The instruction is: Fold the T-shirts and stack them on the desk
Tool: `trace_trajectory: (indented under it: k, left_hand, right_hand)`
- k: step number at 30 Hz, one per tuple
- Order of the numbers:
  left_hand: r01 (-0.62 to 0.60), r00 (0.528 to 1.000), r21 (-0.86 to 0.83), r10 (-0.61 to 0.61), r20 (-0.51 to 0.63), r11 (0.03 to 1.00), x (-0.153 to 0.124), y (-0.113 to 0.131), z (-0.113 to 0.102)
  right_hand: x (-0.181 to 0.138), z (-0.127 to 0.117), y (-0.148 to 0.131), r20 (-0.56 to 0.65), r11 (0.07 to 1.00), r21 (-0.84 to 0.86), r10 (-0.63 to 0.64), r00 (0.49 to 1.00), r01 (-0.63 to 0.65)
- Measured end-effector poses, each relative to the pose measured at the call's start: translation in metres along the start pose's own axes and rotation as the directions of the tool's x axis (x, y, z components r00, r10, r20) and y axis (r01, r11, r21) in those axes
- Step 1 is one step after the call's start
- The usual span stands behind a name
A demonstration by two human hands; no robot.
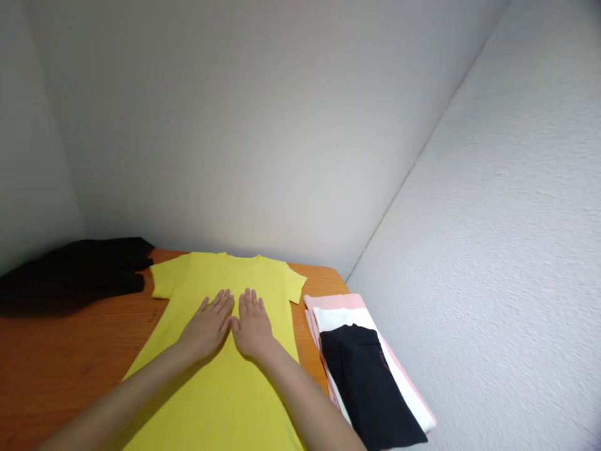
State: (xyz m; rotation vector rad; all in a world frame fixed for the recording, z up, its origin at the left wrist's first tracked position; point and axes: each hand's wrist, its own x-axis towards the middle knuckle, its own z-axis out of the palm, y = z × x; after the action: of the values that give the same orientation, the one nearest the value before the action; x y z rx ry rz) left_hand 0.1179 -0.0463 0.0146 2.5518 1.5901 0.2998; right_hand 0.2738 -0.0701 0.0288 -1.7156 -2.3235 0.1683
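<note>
A yellow T-shirt lies spread flat on the wooden table, collar toward the far wall and short sleeves out to both sides. My left hand rests palm down on the middle of the shirt, fingers stretched out and together. My right hand lies flat right beside it, thumbs almost touching. Neither hand holds anything.
A stack of folded garments sits at the right: a black one on a white one on a pink one. A heap of black clothing lies at the back left. Grey walls close in behind and on the right.
</note>
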Motion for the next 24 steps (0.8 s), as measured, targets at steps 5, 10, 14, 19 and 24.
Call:
trace_trajectory:
  k: [5, 10, 14, 19, 24]
  left_hand:
    - [-0.013, 1.0, -0.02, 0.014, 0.026, 1.0, -0.027, 0.008, 0.009]
    - [-0.008, 1.0, 0.012, 0.008, -0.027, 1.0, -0.035, -0.017, 0.015]
    - [0.081, 0.994, 0.059, -0.077, -0.075, 0.995, -0.048, -0.057, 0.018]
    - [0.088, 0.992, 0.089, -0.079, -0.101, 0.992, -0.056, -0.074, 0.02]
    - [0.077, 0.992, 0.097, -0.066, -0.109, 0.992, -0.054, -0.073, 0.023]
  right_hand:
    - [-0.021, 0.005, -0.011, 0.078, 1.0, 0.023, 0.013, 0.997, -0.015]
    - [-0.032, 0.004, -0.001, 0.059, 0.999, 0.024, 0.04, 0.997, -0.042]
    - [-0.051, 0.001, 0.022, 0.041, 0.989, 0.005, 0.146, 0.988, -0.146]
    - [-0.061, -0.001, 0.035, 0.015, 0.978, -0.004, 0.21, 0.978, -0.21]
    - [-0.06, 0.0, 0.03, 0.01, 0.978, 0.007, 0.21, 0.978, -0.21]
